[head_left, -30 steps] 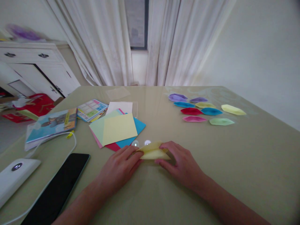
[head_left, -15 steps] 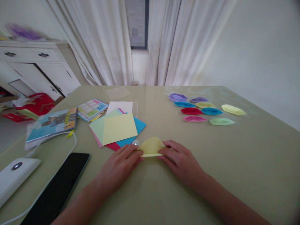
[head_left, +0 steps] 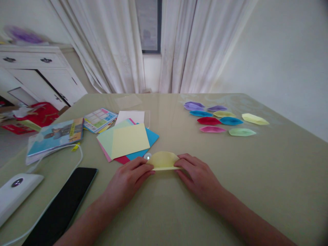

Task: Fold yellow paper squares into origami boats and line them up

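A yellow sheet of paper [head_left: 164, 160] is bent over on itself, its back bulging up and a straight edge facing me. My left hand [head_left: 132, 176] pinches its left end between thumb and fingers. At the right end, my right hand [head_left: 197, 172] grips the paper the same way. Just behind my left fingertips lies a small clear round object [head_left: 148, 156]. Beyond that hand is a fanned pile of coloured paper sheets [head_left: 130, 140], a pale yellow one on top. My fingers hide both ends of the paper.
Several folded paper boats [head_left: 208, 121] in different colours sit at the back right of the table. On the left are a black phone [head_left: 64, 205], a white device [head_left: 19, 194] with a cable, a book [head_left: 55, 135] and printed cards [head_left: 100, 120]. Curtains hang behind.
The bulge in the yellow paper has become lower and wider. My left hand has shifted slightly left, while both hands keep their hold.
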A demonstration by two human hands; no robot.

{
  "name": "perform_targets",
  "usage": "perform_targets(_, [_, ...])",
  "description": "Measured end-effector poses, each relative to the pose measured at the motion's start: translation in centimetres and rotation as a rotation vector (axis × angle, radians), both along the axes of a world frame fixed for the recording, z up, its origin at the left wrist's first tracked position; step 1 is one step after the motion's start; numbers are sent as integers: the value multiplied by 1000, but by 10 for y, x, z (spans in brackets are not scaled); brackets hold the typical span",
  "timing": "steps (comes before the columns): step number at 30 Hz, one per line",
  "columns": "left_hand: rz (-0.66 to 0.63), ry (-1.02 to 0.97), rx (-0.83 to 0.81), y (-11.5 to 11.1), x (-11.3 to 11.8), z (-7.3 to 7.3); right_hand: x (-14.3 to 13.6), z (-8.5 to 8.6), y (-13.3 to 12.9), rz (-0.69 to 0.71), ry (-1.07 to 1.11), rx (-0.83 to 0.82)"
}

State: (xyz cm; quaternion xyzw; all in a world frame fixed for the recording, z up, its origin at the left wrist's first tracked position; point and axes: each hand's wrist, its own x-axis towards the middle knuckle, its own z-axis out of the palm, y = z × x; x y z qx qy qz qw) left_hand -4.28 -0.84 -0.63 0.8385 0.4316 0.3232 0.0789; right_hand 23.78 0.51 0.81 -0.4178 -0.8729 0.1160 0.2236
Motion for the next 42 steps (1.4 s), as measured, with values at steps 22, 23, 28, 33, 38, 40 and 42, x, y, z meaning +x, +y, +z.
perform_targets(22, [86,-231,-286,8,-8,8,2,0,4,-57,53,49])
perform_targets(23, [88,-237,-291,8,-8,8,2,0,4,-58,58,44])
perform_targets(28, [89,-268,-315,8,-9,9,1,0,5,-51,74,43])
perform_targets(33, [123,-304,-385,9,-8,11,1,3,4,-63,105,5])
perform_targets(38, [166,-346,-435,9,-7,13,1,2,4,-43,127,30])
perform_targets(40, [178,-367,-448,9,-6,13,0,1,4,-57,113,34])
perform_targets(42, [183,-403,-476,9,-6,13,-1,2,4,-72,113,12])
